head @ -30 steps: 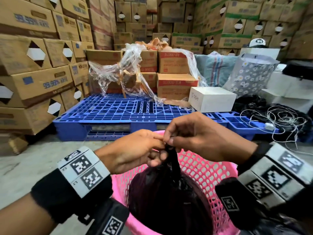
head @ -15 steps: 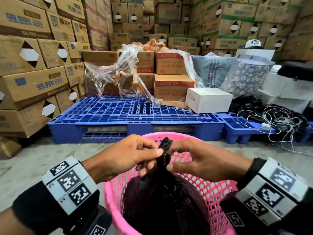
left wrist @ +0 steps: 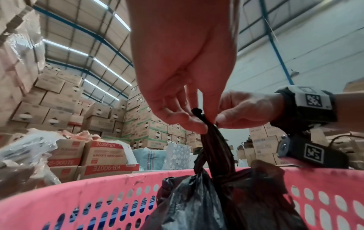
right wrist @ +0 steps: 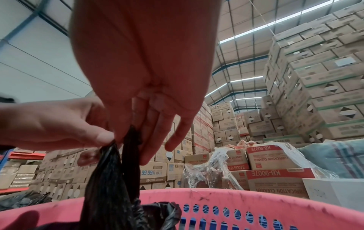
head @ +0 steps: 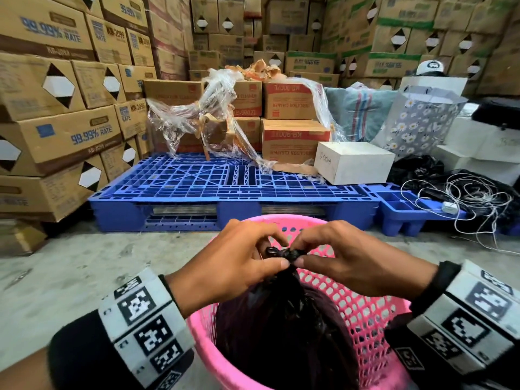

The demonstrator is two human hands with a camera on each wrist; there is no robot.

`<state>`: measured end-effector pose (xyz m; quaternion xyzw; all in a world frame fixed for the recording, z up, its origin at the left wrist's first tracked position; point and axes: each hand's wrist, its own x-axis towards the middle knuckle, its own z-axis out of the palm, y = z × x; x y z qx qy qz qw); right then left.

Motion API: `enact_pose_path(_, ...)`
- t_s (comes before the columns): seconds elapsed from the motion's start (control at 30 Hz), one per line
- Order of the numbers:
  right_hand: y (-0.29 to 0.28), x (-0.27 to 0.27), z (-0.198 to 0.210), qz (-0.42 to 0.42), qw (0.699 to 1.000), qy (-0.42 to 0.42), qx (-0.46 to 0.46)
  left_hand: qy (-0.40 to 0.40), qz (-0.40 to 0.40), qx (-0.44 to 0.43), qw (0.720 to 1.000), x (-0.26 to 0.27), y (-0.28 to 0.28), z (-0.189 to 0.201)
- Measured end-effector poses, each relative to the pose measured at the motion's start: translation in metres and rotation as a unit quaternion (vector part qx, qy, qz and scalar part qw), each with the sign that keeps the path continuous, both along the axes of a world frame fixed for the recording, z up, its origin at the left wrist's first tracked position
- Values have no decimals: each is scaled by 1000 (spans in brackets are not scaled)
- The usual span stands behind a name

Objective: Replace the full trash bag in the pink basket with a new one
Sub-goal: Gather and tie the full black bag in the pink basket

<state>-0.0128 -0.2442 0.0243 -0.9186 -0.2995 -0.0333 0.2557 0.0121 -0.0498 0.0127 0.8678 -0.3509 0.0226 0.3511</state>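
Note:
A full black trash bag (head: pixel 284 330) sits inside the pink perforated basket (head: pixel 363 313) on the concrete floor. Its top is gathered into two twisted strands that meet above the rim. My left hand (head: pixel 270 257) pinches one strand between thumb and fingers, and my right hand (head: pixel 298 253) pinches the other, fingertips almost touching over the bag's neck (head: pixel 284 252). The left wrist view shows the left hand (left wrist: pixel 195 121) holding a dark strand (left wrist: pixel 214 147) with the right hand (left wrist: pixel 222 119) beside it. In the right wrist view both strands (right wrist: pixel 118 163) hang down into the basket (right wrist: pixel 236 200).
A blue plastic pallet (head: pixel 225 187) lies just beyond the basket, carrying cartons, torn clear wrap (head: pixel 208 116) and a white box (head: pixel 354 161). Stacked cardboard boxes wall the left and back. Tangled white cord (head: pixel 464 201) over black bags lies at the right. Bare concrete floor (head: pixel 70 277) spreads to the left.
The bag's gathered neck, held upright as one bunch before, is now split into two strands pulled sideways between my hands. Both hands have lowered slightly toward the basket rim.

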Motion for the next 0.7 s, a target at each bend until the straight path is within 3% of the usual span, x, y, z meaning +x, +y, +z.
enact_pose_path(0.07, -1, 1, -1, -6, 1000, 5, -1, -55, -18, 35, 998, 0, 0, 0)
enact_pose_path(0.1, -1, 1, -1, -12, 1000, -2, -3, -41, -32, 39, 998, 1, 0, 0)
enact_pose_path(0.2, 0, 0, -1, -36, 999, -31, 3, 140, -75, -20, 987, 3, 1, 2)
enact_pose_path(0.3, 2, -3, 0, -78, 995, -24, 49, 218, -71, -58, 972, 6, 3, 3)
enact_pose_path(0.4, 5, -7, 1, -75, 989, 49, 117, 227, -65, -72, 969, 7, 5, 1)
enact_pose_path(0.47, 8, -8, -2, -67, 989, 54, 121, 233, -71, -80, 967, 7, 5, 1)
enact_pose_path(0.6, 8, -8, -1, -77, 993, 11, 86, 250, -63, -89, 962, 11, 8, 0)
enact_pose_path(0.7, 5, -8, -1, -82, 996, -19, 10, 212, -47, -22, 976, 16, 11, -3)
